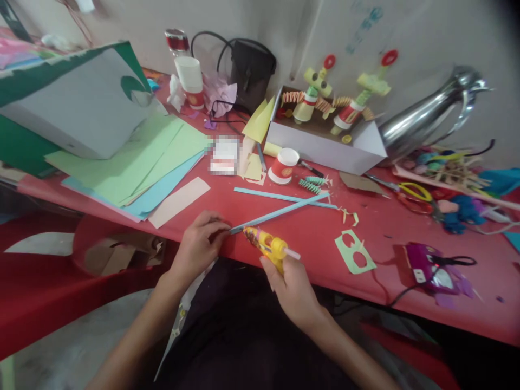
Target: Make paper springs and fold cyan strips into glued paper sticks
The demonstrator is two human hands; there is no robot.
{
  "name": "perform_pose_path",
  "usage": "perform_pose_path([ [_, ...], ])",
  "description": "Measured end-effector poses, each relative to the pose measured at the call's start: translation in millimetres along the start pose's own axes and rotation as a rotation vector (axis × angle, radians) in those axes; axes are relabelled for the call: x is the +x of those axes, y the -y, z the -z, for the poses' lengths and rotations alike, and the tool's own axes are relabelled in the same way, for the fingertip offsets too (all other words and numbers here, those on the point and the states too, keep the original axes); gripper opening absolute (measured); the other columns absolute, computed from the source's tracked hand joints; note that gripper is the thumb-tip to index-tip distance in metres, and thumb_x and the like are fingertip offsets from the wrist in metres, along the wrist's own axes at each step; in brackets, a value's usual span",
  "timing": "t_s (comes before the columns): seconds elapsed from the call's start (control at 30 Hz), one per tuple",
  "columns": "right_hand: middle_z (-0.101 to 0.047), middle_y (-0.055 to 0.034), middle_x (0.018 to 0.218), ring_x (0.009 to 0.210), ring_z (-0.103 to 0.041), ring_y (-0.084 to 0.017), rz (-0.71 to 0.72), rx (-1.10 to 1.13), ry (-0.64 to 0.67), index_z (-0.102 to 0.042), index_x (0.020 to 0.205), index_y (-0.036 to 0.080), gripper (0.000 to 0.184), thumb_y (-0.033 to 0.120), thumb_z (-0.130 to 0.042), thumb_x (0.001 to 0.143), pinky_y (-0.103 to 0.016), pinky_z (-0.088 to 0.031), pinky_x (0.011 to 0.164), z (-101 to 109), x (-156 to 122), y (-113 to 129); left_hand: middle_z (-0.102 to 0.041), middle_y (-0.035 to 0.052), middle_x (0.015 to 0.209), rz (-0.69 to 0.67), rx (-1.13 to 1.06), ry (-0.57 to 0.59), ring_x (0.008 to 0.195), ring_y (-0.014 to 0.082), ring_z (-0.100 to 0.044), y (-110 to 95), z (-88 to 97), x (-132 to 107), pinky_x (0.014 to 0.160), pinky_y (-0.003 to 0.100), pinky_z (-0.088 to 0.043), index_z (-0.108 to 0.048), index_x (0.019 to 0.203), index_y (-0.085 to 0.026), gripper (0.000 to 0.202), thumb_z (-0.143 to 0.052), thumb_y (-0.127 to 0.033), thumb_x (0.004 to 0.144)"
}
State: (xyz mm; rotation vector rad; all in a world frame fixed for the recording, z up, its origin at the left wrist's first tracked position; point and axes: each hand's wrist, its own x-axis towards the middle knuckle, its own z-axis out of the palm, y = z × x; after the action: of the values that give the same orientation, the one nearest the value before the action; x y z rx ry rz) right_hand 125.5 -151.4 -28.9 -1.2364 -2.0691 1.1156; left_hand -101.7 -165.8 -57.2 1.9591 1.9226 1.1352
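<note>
Between the fingers of my left hand is the near end of a light blue paper strip, which slants away across the table. My right hand is wrapped round a yellow hot glue gun with a glue stick poking out of its back. The gun's nozzle is at the strip, close to my left fingertips; whether it touches cannot be made out. A second blue paper strip lies beyond and crosses the first near its far end. Two green folded paper springs lie past the crossing.
On the red table are coloured paper sheets, a paper cup, a box with two paper-cup figures, scissors, a green paper scrap and a purple power block with a cord. A metal jug leans behind.
</note>
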Motion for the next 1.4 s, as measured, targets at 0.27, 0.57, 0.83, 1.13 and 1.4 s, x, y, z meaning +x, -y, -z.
perform_pose_path([
  [0.27, -0.048, 0.0034, 0.048, 0.048, -0.053, -0.016, -0.046, 0.040, 0.052, -0.052, 0.072, 0.023, 0.035, 0.044, -0.045, 0.098, -0.027, -0.041, 0.053, -5.3, 2.7, 6.5, -0.067, 0.0067, 0.098, -0.021, -0.051, -0.025, 0.092, 0.0164, -0.064, -0.2, -0.4, -1.0, 0.085, 0.029, -0.052, -0.073, 0.090, -0.018, 0.015, -0.057, -0.020, 0.091],
  [0.57, -0.048, 0.0032, 0.047, 0.047, -0.053, -0.016, -0.019, 0.021, 0.024, -0.053, 0.072, 0.023, 0.034, 0.044, -0.045, 0.098, -0.027, -0.040, 0.052, -4.2, 2.2, 6.5, -0.067, 0.0072, 0.098, -0.047, -0.073, -0.030, 0.092, 0.0163, -0.064, -0.2, -0.1, -1.6, 0.085, 0.028, -0.052, -0.072, 0.089, -0.018, 0.017, -0.056, -0.018, 0.091],
  [0.83, -0.048, 0.0041, 0.049, 0.047, -0.052, -0.017, -0.088, -0.009, -0.029, -0.049, 0.077, 0.023, 0.033, 0.049, -0.042, 0.097, -0.028, -0.040, 0.054, 7.7, 3.8, -1.8, -0.066, 0.0066, 0.098, -0.031, -0.062, -0.005, 0.091, 0.0159, -0.064, 0.2, 0.6, -1.5, 0.084, 0.028, -0.052, -0.072, 0.090, -0.018, 0.017, -0.055, -0.017, 0.091],
  [1.13, -0.050, 0.0054, 0.054, 0.048, -0.050, -0.013, -0.208, 0.031, -0.182, -0.048, 0.080, 0.022, 0.036, 0.056, -0.045, 0.094, -0.025, -0.040, 0.052, 60.8, 4.0, -39.2, -0.067, 0.0064, 0.099, -0.071, -0.003, 0.003, 0.092, 0.0164, -0.065, 1.0, 2.0, -0.5, 0.084, 0.026, -0.052, -0.071, 0.090, -0.019, 0.017, -0.054, -0.019, 0.092],
  [1.4, -0.067, -0.0165, 0.100, 0.083, -0.064, -0.030, -0.320, -0.714, -0.538, -0.055, 0.117, 0.014, 0.048, 0.052, -0.053, 0.088, -0.035, -0.045, 0.066, 158.7, 14.3, -91.8, -0.069, 0.0068, 0.106, -0.170, 0.187, -0.028, 0.097, 0.0202, -0.066, 27.4, 19.2, 9.1, 0.088, 0.032, -0.054, -0.074, 0.091, -0.022, 0.028, -0.046, -0.017, 0.091],
])
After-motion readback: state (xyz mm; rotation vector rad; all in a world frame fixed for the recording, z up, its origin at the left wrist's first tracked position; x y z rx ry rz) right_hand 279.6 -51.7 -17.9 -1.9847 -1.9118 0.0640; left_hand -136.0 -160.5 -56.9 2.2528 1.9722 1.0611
